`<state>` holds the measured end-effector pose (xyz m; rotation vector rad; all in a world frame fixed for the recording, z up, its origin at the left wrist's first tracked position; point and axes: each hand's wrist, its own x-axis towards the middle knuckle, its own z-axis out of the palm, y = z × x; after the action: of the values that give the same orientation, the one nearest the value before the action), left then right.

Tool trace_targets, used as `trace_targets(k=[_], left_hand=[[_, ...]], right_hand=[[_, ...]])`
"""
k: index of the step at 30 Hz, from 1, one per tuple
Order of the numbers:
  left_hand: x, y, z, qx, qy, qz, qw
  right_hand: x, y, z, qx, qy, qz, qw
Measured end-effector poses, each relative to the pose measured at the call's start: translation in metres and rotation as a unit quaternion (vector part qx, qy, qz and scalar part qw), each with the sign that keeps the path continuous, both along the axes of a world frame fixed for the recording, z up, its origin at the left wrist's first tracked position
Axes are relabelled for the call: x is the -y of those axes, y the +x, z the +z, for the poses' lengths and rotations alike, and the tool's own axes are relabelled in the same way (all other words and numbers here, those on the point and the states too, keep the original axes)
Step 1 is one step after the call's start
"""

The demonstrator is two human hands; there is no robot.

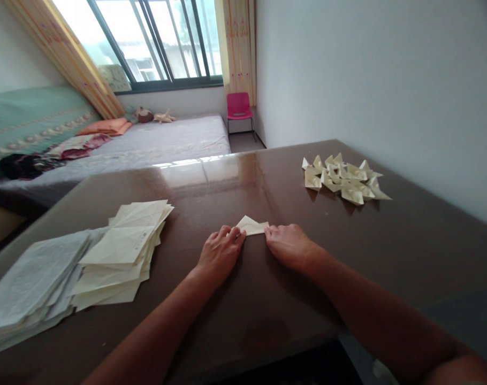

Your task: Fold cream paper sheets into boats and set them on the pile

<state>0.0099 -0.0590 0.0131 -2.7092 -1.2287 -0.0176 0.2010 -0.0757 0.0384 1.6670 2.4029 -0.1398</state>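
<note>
A small folded piece of cream paper (252, 226) lies on the brown table, with a pointed peak on its upper side. My left hand (221, 248) has its fingers closed on the paper's left end. At the other end, my right hand (289, 243) pinches the right corner between thumb and fingers. Both hands rest low over the tabletop, a short gap apart. The fingertips cover the paper's two ends.
To the left are a stack of creased cream sheets (119, 246) and a pile of greyish papers (35, 272). Several folded paper boats (354, 187) cluster at the table's (211, 321) far right. Beyond stand a bed (179, 136) and a pink chair (239, 107).
</note>
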Motion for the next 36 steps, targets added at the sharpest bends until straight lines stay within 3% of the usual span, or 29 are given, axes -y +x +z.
trace_targets(k=[8,12,15,18,22,26,29,33,36], left_hand=[[0.002,-0.006,0.009,-0.025,0.026,0.061,0.997],[0.0,-0.008,0.009,-0.012,0.022,0.068,0.997],[-0.004,-0.011,0.006,0.017,0.018,0.067,0.997],[-0.008,-0.015,0.002,0.039,0.018,0.067,0.997],[-0.009,-0.018,0.001,0.06,0.0,0.077,0.995],[-0.01,-0.019,0.002,0.092,-0.011,0.09,0.992],[-0.013,-0.02,0.0,0.132,-0.013,0.126,0.983],[-0.02,-0.022,-0.007,0.196,-0.028,0.184,0.963],[-0.026,-0.026,-0.012,0.259,-0.048,0.178,0.948]], right_hand=[[-0.001,0.002,0.002,-0.011,-0.012,-0.029,0.999],[-0.01,0.005,0.003,-0.039,0.08,-0.038,0.995],[-0.024,0.005,-0.01,-0.108,0.161,-0.02,0.981],[-0.04,0.004,-0.029,-0.185,0.129,0.011,0.974],[-0.054,0.005,-0.045,-0.317,0.061,-0.013,0.947],[-0.06,0.012,-0.049,-0.381,-0.004,-0.063,0.922],[-0.06,0.018,-0.048,-0.438,-0.035,-0.049,0.897],[-0.059,0.022,-0.044,-0.497,0.004,-0.041,0.867],[-0.058,0.02,-0.042,-0.543,0.055,-0.042,0.837]])
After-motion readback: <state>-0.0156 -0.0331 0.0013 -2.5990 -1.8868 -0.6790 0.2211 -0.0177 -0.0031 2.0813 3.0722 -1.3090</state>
